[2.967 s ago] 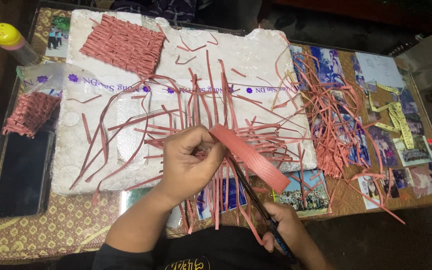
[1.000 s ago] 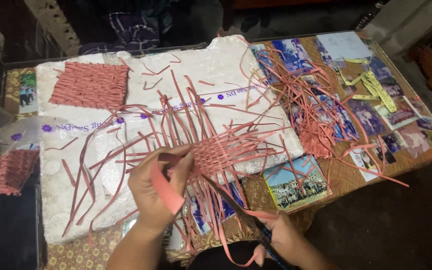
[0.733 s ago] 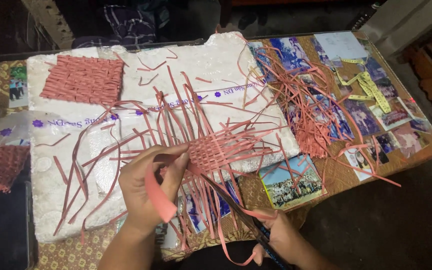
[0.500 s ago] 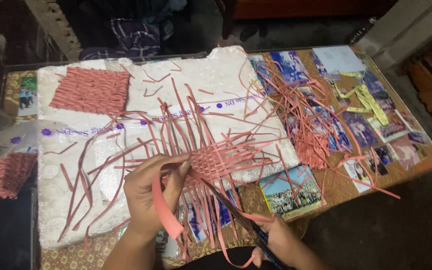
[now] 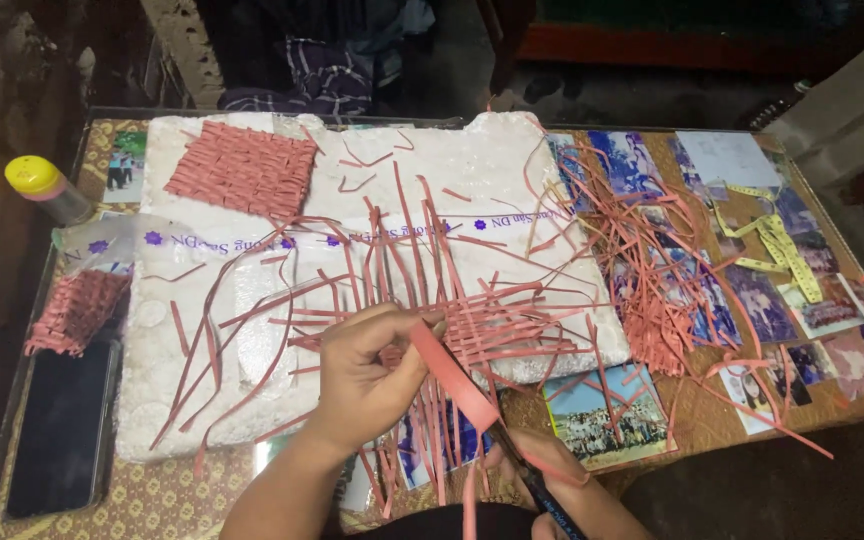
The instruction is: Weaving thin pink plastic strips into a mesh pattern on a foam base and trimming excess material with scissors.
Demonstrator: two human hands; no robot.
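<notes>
While my left hand (image 5: 367, 375) pinches the upper end of a wide pink strip (image 5: 452, 375) between thumb and fingers, the strip runs down and to the right toward my right hand (image 5: 537, 480) at the lower edge of the view. My right hand is closed around dark-handled scissors (image 5: 542, 490), whose blades meet the lower end of the strip; whether the blades are apart or together I cannot tell. Just behind my left hand lies a partly woven pink mat (image 5: 482, 325), its loose strands fanning out in all directions over a white foam sheet (image 5: 472, 175) that rests on the counter (image 5: 152, 495). At the sheet's far left corner sits a finished woven pink square (image 5: 242, 168). Left of the sheet, a smaller woven pink piece (image 5: 77, 310) lies partly under a clear plastic bag (image 5: 102, 240), with a dark phone (image 5: 62, 425) nearer to me and a yellow-capped bottle (image 5: 42, 185) farther away. Right of the sheet, a heap of cut pink strips (image 5: 652, 280) covers printed photographs (image 5: 602, 415) spread on the counter, and a yellow measuring tape (image 5: 782, 240) lies coiled near the far right corner.
</notes>
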